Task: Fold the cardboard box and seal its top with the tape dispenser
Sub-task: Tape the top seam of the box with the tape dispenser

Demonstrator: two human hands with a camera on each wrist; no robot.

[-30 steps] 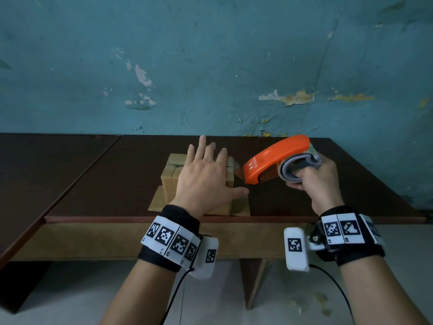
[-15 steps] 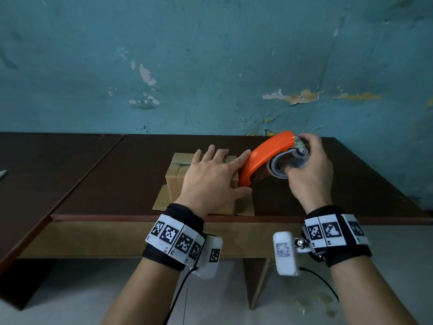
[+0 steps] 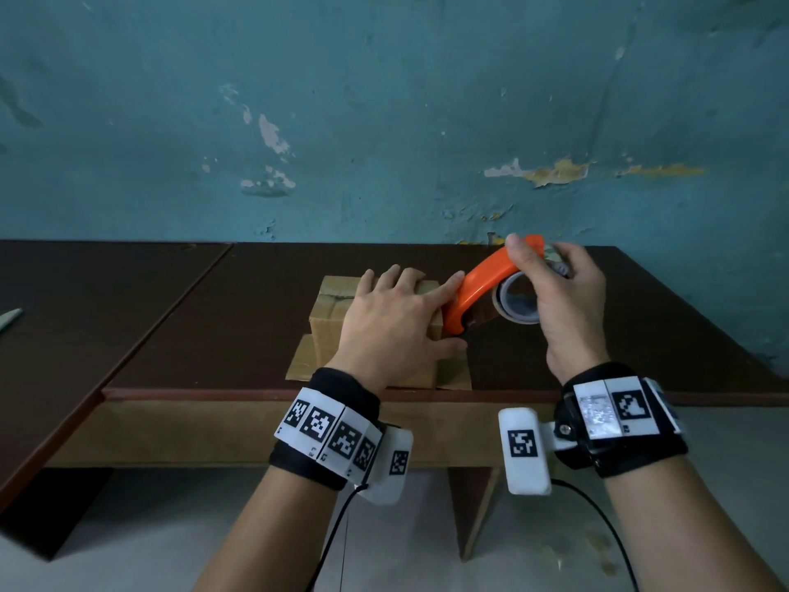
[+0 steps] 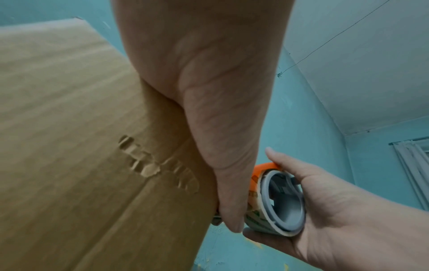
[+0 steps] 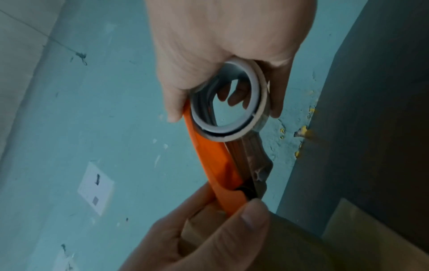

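Note:
A small cardboard box (image 3: 331,309) (image 4: 69,128) stands near the front edge of the dark table (image 3: 213,335). My left hand (image 3: 397,318) (image 4: 209,91) lies flat on the box top with straight fingers. Its index finger touches the orange tape dispenser (image 3: 478,284) (image 5: 216,161), and its thumb runs down the box's right side. My right hand (image 3: 555,292) (image 5: 220,45) grips the dispenser around its grey roll core (image 4: 278,201), thumb on the orange back. The dispenser tilts down to the left, and its nose meets the box's upper right edge between my left index finger and thumb.
Two cardboard flaps (image 3: 303,361) (image 3: 457,373) lie splayed on the table at the foot of the box. A second dark table (image 3: 64,314) adjoins on the left with a pale object (image 3: 8,320) at the frame edge. A teal wall (image 3: 384,121) rises behind the tables.
My right hand has brought the dispenser down and left from mid-air until its nose reached the box's right edge. My left index finger and thumb have come to either side of the nose.

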